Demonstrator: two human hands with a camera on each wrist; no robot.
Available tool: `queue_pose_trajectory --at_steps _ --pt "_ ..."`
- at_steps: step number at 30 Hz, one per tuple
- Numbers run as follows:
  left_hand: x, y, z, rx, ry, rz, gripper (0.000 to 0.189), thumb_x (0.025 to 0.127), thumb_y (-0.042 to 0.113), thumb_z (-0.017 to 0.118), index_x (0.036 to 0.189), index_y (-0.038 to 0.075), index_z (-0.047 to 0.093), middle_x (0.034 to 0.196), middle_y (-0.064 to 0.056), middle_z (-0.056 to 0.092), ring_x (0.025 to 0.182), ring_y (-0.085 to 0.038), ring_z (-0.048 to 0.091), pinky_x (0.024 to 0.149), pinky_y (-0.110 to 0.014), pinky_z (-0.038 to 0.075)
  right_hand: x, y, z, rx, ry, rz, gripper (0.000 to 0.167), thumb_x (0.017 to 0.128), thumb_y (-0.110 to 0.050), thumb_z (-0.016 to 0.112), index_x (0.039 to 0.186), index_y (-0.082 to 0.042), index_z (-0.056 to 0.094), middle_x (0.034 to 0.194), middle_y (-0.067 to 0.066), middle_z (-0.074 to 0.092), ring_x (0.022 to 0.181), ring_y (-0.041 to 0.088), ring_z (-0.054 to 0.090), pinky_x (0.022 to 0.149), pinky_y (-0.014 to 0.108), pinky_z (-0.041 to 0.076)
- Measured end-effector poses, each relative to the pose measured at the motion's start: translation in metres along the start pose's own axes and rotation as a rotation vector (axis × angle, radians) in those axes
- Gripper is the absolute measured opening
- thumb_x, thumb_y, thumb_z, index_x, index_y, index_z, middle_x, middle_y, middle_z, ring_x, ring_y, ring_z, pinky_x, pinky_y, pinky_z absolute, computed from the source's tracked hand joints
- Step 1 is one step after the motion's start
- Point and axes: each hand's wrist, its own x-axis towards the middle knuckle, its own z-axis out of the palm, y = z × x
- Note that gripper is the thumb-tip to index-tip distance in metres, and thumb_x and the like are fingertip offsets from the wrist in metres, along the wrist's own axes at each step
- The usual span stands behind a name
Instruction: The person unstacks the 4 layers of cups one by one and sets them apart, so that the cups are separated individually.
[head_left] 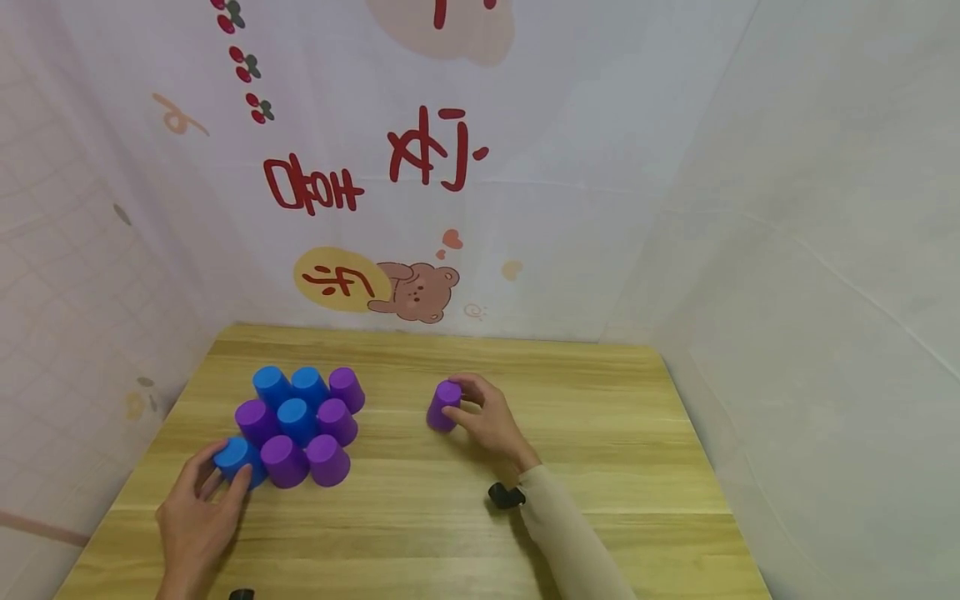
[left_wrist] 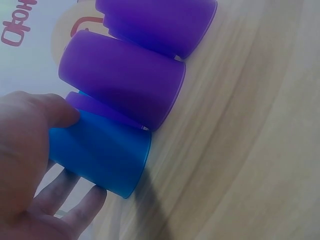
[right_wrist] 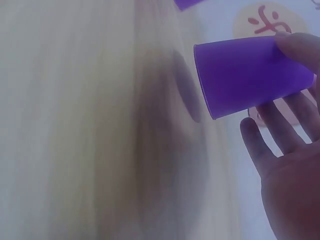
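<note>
My left hand grips a blue cup at the front left corner of a cluster of upside-down cups. In the left wrist view, thumb and fingers lie around the narrow end of that blue cup, beside a purple cup. My right hand holds another purple cup by its upper part, to the right of the cluster. Seen from the right wrist, this purple cup has its wide rim toward the tabletop, with a shadow just beneath it.
The cluster mixes blue and purple cups in rows, such as a blue cup in its middle and a purple cup at front right. They stand on a wood-grain table. White printed cloth hangs behind and at both sides.
</note>
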Motion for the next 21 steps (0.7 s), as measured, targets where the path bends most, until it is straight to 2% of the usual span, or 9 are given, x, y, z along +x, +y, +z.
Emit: queue_pose_trajectory --at_steps 9,12,17,21 --pt "0.001 0.001 -0.001 0.002 -0.004 -0.012 0.057 0.097 0.008 0.088 0.151 0.010 0.068 0.151 -0.030 0.071 0.106 0.031 0.050 0.089 0.006 0.046 0.029 -0.018 0.039 0.008 -0.058 -0.010 0.051 0.104 -0.012 0.083 0.151 -0.005 0.064 0.146 0.018 0.076 0.139 0.036 0.073 0.119 0.054 0.061" --pt "0.001 0.000 -0.001 0.000 -0.006 -0.021 0.057 0.097 0.007 0.088 0.151 0.010 0.068 0.151 -0.029 0.071 0.106 0.031 0.050 0.088 0.006 0.047 0.039 -0.020 0.052 -0.015 -0.069 -0.027 0.052 0.104 -0.013 0.083 0.151 -0.003 0.064 0.145 0.018 0.076 0.137 0.036 0.073 0.117 0.047 0.064" --pt "0.000 0.000 0.000 0.001 0.001 -0.003 0.058 0.096 0.006 0.088 0.150 0.009 0.069 0.150 -0.030 0.072 0.109 0.032 0.050 0.089 0.006 0.046 0.053 -0.021 0.068 -0.043 -0.064 -0.001 0.054 0.104 -0.012 0.083 0.153 -0.005 0.064 0.148 0.014 0.075 0.139 0.030 0.073 0.115 0.032 0.063" --pt "0.001 0.001 0.000 -0.008 0.000 -0.001 0.057 0.096 0.006 0.088 0.150 0.009 0.069 0.148 -0.031 0.072 0.110 0.032 0.050 0.090 0.007 0.046 0.060 -0.020 0.077 -0.045 -0.053 0.036 0.053 0.104 -0.011 0.083 0.154 -0.010 0.064 0.150 0.011 0.075 0.142 0.025 0.071 0.116 0.030 0.062"
